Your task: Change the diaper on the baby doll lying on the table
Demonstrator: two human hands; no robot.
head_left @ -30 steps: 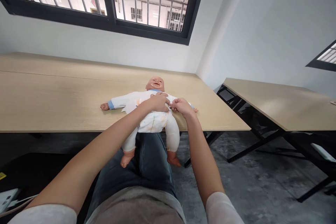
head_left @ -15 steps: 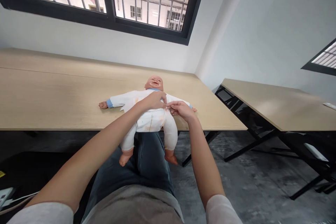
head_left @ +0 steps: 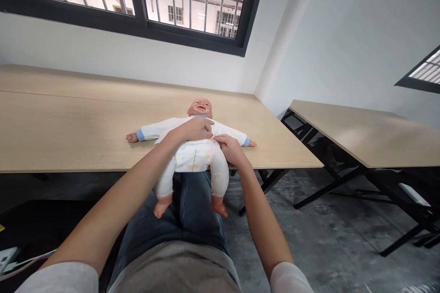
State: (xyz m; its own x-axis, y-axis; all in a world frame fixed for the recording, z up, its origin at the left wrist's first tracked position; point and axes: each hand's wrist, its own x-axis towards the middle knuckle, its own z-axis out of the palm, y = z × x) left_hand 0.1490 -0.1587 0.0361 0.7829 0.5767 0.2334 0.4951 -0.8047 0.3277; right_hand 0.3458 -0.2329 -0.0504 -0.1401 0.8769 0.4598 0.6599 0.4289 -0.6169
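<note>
A baby doll [head_left: 199,109] lies on its back at the table's front edge, arms spread and legs hanging over it. It wears a white shirt [head_left: 156,129] with blue cuffs, and a printed diaper [head_left: 193,156] around its hips. Across the doll's belly, my left hand [head_left: 199,128] rests with its fingers curled at the shirt's lower part; what is between them is hidden. My right hand [head_left: 230,149] is closed, its thumb and fingertips pinching the diaper's waist at the side nearest it. The two hands are close together but apart.
The wooden table [head_left: 68,132] stands against the wall under a barred window [head_left: 192,4]. A second table [head_left: 350,132] is at the right, beyond a gap. At the lower left, a white power strip [head_left: 8,256] with cables lies on a dark surface.
My right hand has shifted slightly left and down, its fingers now closer against the diaper's side. My left hand has moved a little up the belly, away from the right one.
</note>
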